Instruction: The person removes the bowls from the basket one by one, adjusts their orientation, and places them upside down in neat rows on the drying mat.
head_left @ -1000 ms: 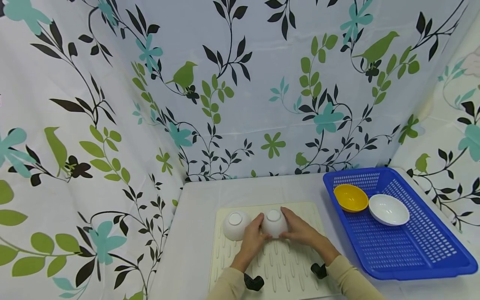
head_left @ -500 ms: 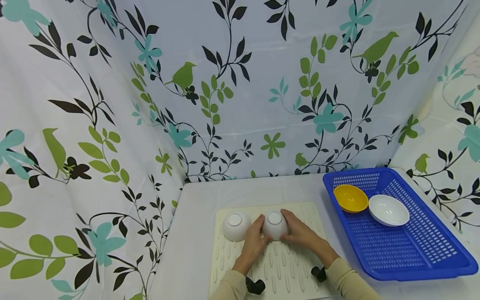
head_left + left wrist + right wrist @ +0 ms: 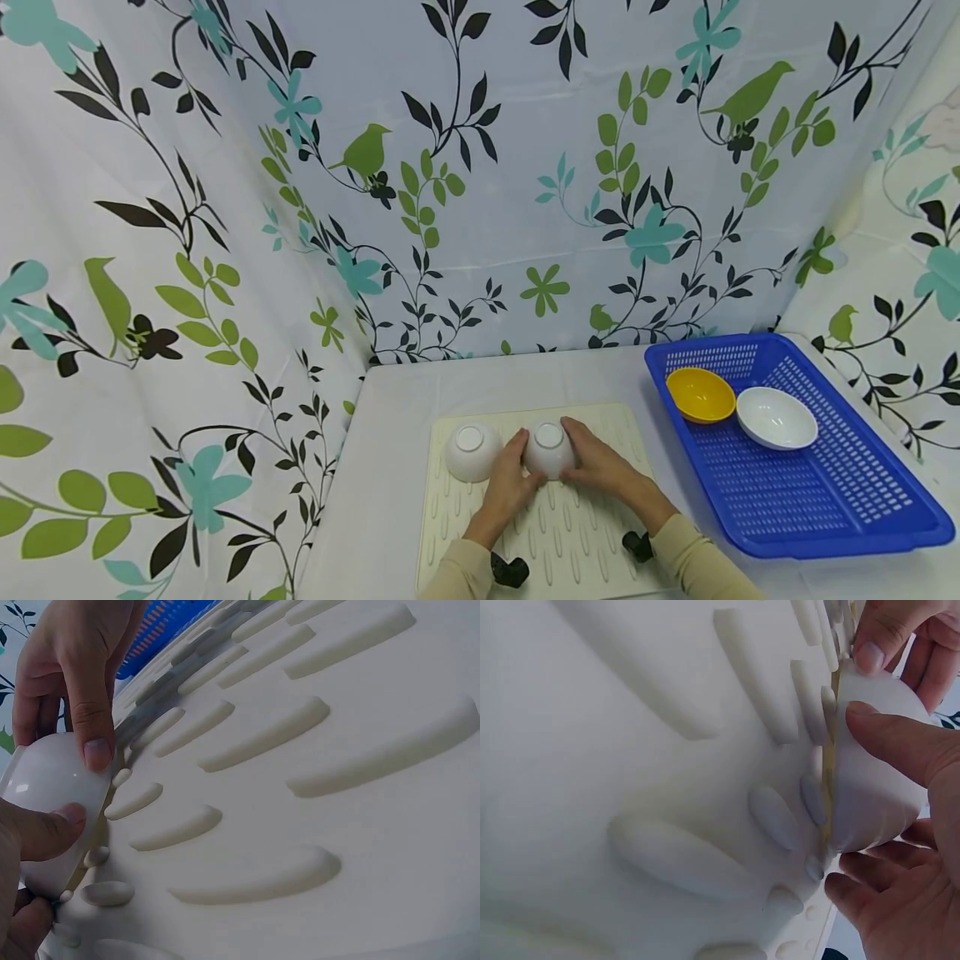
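Note:
Between my two hands an upside-down white bowl [image 3: 550,454] stands rim-down on a cream ridged drying mat [image 3: 555,533]. My left hand [image 3: 506,487] grips its left side, thumb toward me and fingers round the far side. From the right, my right hand [image 3: 606,462] holds it the same way. Both wrist views show thumbs pressed on the bowl's wall [image 3: 60,787], with its rim at the mat's ridges [image 3: 780,802]. Just left of my left hand sits a second upturned white bowl [image 3: 471,452].
To the right stands a blue perforated basket [image 3: 810,525]. Inside it a yellow bowl [image 3: 700,395] and a white oval bowl [image 3: 777,418] lie face up, side by side. A patterned curtain [image 3: 480,208] hangs behind and at both sides of the white table [image 3: 390,433].
Over the last second the held bowl and both hands have shifted very slightly to the right and toward me. The grip looks the same, and the other bowls stay put.

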`<state>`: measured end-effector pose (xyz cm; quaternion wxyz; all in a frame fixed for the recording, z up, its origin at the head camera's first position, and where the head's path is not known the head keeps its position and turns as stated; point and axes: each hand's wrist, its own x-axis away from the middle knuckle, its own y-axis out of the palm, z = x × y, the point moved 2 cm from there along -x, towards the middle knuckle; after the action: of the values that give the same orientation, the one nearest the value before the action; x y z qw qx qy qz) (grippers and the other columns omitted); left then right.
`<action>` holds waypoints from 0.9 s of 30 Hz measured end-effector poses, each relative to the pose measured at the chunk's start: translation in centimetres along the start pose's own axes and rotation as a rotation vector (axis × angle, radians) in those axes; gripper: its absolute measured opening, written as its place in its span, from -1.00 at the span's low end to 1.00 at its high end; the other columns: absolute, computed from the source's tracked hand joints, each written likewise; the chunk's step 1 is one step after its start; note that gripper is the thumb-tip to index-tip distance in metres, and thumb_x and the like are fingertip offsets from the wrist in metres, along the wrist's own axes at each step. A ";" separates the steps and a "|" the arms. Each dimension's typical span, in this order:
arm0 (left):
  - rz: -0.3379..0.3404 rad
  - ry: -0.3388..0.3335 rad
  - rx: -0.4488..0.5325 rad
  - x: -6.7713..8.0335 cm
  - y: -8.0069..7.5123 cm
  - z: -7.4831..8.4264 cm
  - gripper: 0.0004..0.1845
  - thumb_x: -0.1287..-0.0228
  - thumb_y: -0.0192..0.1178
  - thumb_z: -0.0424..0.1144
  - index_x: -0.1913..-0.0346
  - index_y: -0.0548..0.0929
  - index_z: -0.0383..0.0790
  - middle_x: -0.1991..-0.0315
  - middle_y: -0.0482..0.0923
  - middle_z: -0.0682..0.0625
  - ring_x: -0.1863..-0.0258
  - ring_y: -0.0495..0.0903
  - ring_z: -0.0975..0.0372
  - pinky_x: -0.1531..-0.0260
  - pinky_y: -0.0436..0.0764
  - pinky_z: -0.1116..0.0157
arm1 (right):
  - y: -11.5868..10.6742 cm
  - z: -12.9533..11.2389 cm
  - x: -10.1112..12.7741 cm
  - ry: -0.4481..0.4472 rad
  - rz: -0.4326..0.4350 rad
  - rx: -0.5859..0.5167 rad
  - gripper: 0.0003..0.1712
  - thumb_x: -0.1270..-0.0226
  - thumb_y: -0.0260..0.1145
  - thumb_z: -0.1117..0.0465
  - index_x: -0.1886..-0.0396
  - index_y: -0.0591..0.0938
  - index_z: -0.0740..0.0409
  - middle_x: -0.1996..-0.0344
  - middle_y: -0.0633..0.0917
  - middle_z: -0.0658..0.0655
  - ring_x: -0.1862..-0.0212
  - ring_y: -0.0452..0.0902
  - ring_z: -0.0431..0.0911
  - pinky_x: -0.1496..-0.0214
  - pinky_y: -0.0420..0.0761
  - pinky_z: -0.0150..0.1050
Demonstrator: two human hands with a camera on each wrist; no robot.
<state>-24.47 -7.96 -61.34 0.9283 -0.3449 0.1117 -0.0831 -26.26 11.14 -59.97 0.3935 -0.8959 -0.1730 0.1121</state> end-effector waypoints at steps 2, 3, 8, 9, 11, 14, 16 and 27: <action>-0.005 -0.008 0.003 0.0 -0.1 0.2 -0.18 -0.17 0.41 -0.32 -0.47 0.29 -0.38 -0.47 0.31 -0.27 -0.47 0.34 -0.05 -0.49 0.36 0.03 | -0.1 0.0 0.1 -0.002 -0.001 0.025 0.09 -0.11 0.57 0.24 -0.50 0.14 0.47 -0.46 0.29 0.46 -0.48 0.27 0.30 -0.51 0.34 0.19; -0.003 -0.006 0.008 0.1 -0.1 0.2 -0.18 -0.17 0.41 -0.32 -0.46 0.29 -0.39 -0.47 0.32 -0.28 -0.47 0.34 -0.07 -0.49 0.37 0.02 | -0.2 -0.1 0.1 -0.004 -0.001 0.044 0.10 -0.11 0.57 0.23 -0.50 0.14 0.48 -0.46 0.29 0.47 -0.47 0.27 0.30 -0.51 0.35 0.19; 0.008 -0.004 0.009 0.2 -0.1 0.3 -0.19 -0.17 0.41 -0.32 -0.45 0.31 -0.40 -0.45 0.33 -0.30 -0.45 0.36 -0.09 -0.47 0.38 -0.01 | -1.2 -0.8 0.7 -0.029 0.020 0.121 0.12 -0.07 0.60 0.20 -0.47 0.16 0.54 -0.43 0.30 0.52 -0.45 0.29 0.33 -0.46 0.41 0.20; 0.016 0.003 0.005 0.2 -0.1 0.3 -0.20 -0.16 0.42 -0.32 -0.44 0.31 -0.41 -0.44 0.35 -0.31 -0.44 0.37 -0.10 -0.46 0.39 -0.02 | -1.4 -1.0 0.8 -0.025 0.020 0.127 0.12 -0.08 0.59 0.19 -0.48 0.15 0.53 -0.44 0.29 0.51 -0.45 0.29 0.32 -0.46 0.41 0.19; 0.020 0.004 -0.008 0.2 0.0 0.2 -0.20 -0.16 0.41 -0.31 -0.44 0.32 -0.41 -0.44 0.35 -0.30 -0.44 0.37 -0.09 -0.46 0.40 0.00 | -2.1 -1.5 1.1 -0.017 0.020 0.125 0.12 -0.10 0.58 0.18 -0.49 0.14 0.52 -0.45 0.28 0.51 -0.45 0.29 0.32 -0.46 0.41 0.20; 0.030 0.021 -0.013 0.3 0.2 0.1 -0.20 -0.15 0.42 -0.32 -0.43 0.33 -0.43 -0.43 0.36 -0.32 -0.42 0.39 -0.12 -0.43 0.42 -0.03 | -3.0 -2.1 1.8 0.017 0.015 0.132 0.09 -0.16 0.54 0.13 -0.51 0.13 0.47 -0.47 0.26 0.48 -0.46 0.29 0.31 -0.46 0.40 0.21; 0.024 0.022 -0.007 0.5 0.4 0.0 -0.20 -0.15 0.42 -0.32 -0.43 0.32 -0.43 -0.43 0.36 -0.32 -0.43 0.38 -0.12 -0.44 0.42 -0.03 | -3.6 -2.5 2.4 0.039 0.012 0.136 0.07 -0.20 0.51 0.10 -0.52 0.13 0.45 -0.49 0.25 0.46 -0.47 0.27 0.31 -0.47 0.38 0.23; -0.008 -0.001 0.014 0.3 0.2 -0.5 -0.17 -0.21 0.40 -0.29 -0.49 0.25 -0.36 -0.48 0.29 -0.26 -0.49 0.31 -0.07 -0.50 0.35 0.03 | -8.4 -4.7 4.3 0.038 0.038 0.206 0.01 -0.30 0.43 0.02 -0.53 0.14 0.41 -0.50 0.25 0.44 -0.48 0.24 0.33 -0.47 0.35 0.28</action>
<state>-24.29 -8.17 -61.91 0.9303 -0.3389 0.1093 -0.0875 -22.60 15.00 -50.82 0.4844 -0.8558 -0.1360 0.1198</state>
